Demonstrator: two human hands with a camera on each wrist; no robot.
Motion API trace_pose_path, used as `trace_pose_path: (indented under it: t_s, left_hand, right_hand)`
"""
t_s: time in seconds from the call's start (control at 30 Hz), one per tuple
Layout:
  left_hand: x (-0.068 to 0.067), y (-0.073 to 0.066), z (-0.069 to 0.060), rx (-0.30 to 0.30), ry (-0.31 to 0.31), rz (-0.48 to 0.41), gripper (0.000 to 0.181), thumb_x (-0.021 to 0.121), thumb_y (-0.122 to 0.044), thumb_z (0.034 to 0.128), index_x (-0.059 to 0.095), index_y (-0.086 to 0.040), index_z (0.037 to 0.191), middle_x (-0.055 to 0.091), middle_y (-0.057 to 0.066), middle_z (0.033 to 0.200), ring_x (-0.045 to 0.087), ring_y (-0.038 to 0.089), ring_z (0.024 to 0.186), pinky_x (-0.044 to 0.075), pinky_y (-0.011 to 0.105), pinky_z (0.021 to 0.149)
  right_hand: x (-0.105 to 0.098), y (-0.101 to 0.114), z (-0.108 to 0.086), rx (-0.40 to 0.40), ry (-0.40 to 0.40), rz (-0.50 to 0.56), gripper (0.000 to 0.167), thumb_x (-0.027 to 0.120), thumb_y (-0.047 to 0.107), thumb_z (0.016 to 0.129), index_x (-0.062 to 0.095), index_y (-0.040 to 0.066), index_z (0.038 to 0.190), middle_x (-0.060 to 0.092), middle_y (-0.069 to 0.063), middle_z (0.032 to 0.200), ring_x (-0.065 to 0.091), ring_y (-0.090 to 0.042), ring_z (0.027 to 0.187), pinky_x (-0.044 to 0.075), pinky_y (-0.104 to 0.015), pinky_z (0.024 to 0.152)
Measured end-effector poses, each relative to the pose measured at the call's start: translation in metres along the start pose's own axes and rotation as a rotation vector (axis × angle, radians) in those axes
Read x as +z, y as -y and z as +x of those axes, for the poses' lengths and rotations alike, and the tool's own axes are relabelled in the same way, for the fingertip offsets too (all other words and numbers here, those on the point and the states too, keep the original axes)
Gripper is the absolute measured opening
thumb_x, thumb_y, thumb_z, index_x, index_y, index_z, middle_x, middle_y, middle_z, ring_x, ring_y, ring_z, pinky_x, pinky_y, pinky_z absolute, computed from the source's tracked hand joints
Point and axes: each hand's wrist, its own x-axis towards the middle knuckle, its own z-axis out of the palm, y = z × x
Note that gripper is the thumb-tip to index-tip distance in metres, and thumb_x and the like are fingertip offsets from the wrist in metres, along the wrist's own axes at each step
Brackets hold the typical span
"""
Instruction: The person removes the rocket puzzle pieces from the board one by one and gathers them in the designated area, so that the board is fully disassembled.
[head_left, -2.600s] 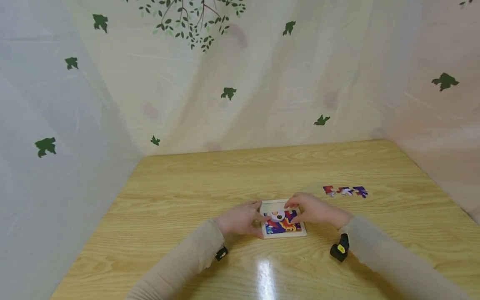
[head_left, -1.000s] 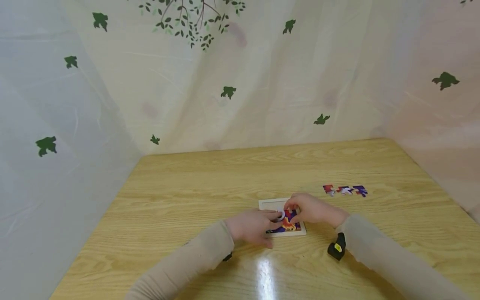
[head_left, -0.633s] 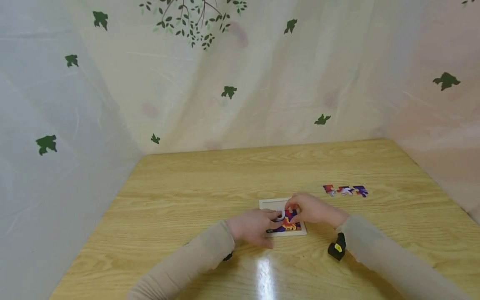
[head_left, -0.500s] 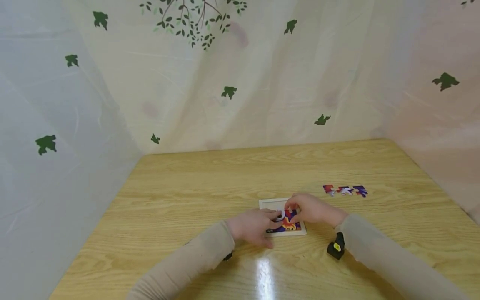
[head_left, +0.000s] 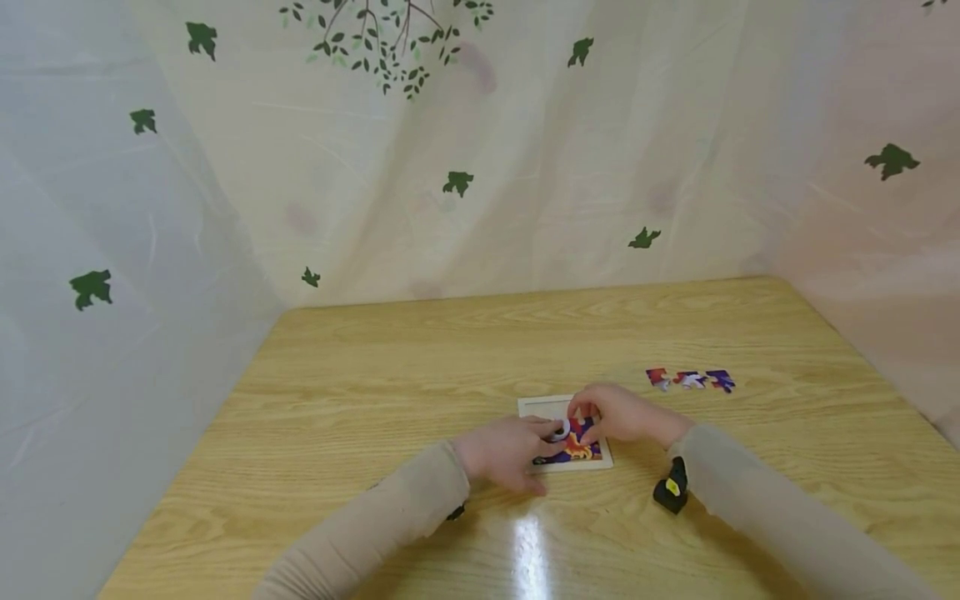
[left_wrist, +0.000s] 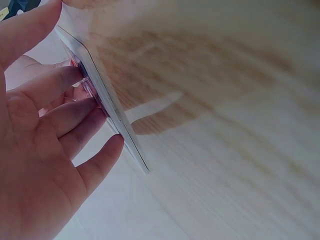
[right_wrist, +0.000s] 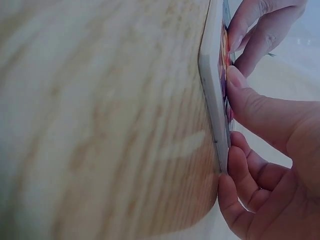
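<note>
A small jigsaw puzzle (head_left: 580,450) in purple, red and orange lies partly filled in a pale frame tray (head_left: 546,407) on the table. My left hand (head_left: 506,454) lies over its left side, fingers straight and their tips on the picture. In the left wrist view these fingers (left_wrist: 75,112) reach the tray's face and edge. My right hand (head_left: 618,414) holds the puzzle from the right, fingers bent. The right wrist view has its thumb (right_wrist: 250,100) on the picture and other fingers at the tray's edge. A round white-and-black eye detail (head_left: 561,429) shows between the hands.
Loose jigsaw pieces lie in a row beyond my right hand: a red one (head_left: 657,379), a white-and-purple one (head_left: 690,380) and a purple one (head_left: 721,381). The wooden table (head_left: 390,358) meets a cloth backdrop (head_left: 517,233) at its far edge.
Since the earliest frame my left hand has moved from gripping the tray's left edge to lying over the picture. My right hand has barely shifted. The loose pieces stay put.
</note>
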Motion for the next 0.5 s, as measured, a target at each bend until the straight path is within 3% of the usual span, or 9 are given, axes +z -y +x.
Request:
trace_pose_path:
  t_s: [0.5]
  left_hand:
    - [-0.0016, -0.0024, -0.0011, -0.023, 0.013, 0.012, 0.067, 0.063, -0.045, 0.0873, 0.041, -0.018, 0.144, 0.027, 0.009, 0.155, 0.035, 0.021, 0.139, 0.032, 0.030, 0.112]
  right_hand:
    - [-0.0011, -0.0081, -0.0016, -0.068, 0.010, -0.013, 0.016, 0.070, 0.011, 0.084, 0.068, 0.012, 0.100, 0.060, 0.005, 0.086, 0.047, -0.008, 0.076, 0.041, -0.023, 0.069]
